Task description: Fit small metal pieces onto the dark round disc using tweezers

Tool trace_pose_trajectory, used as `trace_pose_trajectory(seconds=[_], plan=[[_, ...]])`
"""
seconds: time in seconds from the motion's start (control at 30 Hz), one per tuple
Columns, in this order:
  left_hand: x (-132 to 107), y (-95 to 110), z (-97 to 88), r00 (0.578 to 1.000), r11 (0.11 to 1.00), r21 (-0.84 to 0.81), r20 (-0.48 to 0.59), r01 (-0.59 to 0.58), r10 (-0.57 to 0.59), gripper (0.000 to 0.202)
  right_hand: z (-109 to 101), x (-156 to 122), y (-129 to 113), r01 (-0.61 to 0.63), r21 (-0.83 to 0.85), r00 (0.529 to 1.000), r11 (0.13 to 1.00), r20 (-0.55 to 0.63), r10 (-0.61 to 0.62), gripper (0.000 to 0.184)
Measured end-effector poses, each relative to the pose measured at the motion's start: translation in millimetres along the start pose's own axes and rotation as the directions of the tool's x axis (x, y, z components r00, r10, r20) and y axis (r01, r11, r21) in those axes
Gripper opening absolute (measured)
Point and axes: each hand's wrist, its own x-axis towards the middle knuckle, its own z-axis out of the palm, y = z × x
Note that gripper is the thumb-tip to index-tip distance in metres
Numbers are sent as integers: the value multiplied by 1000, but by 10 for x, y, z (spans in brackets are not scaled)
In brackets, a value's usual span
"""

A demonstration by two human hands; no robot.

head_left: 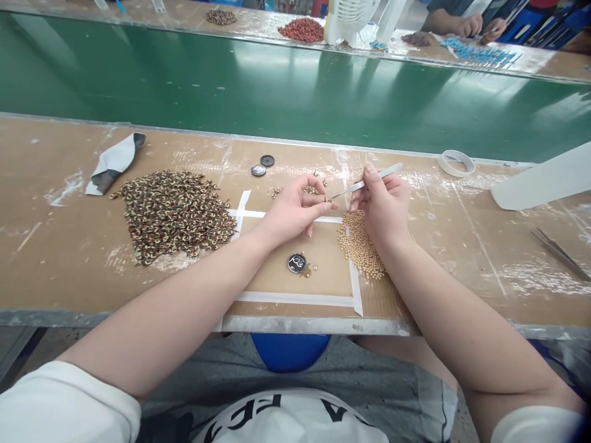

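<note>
Both of my hands meet above the taped rectangle on the table. Between thumb and fingertip, my left hand (295, 209) pinches a tiny dark-and-gold piece (327, 200). My right hand (385, 203) grips silver tweezers (369, 181), their thin tip at that piece. Beneath my right hand spreads a pile of small gold beads (362, 246), partly covered by it. A black round disc (297, 263) with a white design lies inside the taped rectangle. More small pieces (311, 191) sit partly hidden behind my left hand. To the left is a big heap of dark-and-cream pieces (178, 212).
Two small round discs (263, 165) lie near the back edge. A tape roll (456, 163), a white object (545, 178) and other tweezers (561, 252) are at right. A folded sheet (116, 163) lies left. Beyond the green strip (184, 80), another person's hands (480, 27) work.
</note>
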Motion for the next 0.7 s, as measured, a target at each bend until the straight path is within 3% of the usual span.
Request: trace_pose_trajectory(seconds=[0.7], plan=[[-15, 25, 17, 999, 997, 68, -18, 38, -37, 15, 6, -48, -127, 116, -108, 993, 987, 48, -112, 46]])
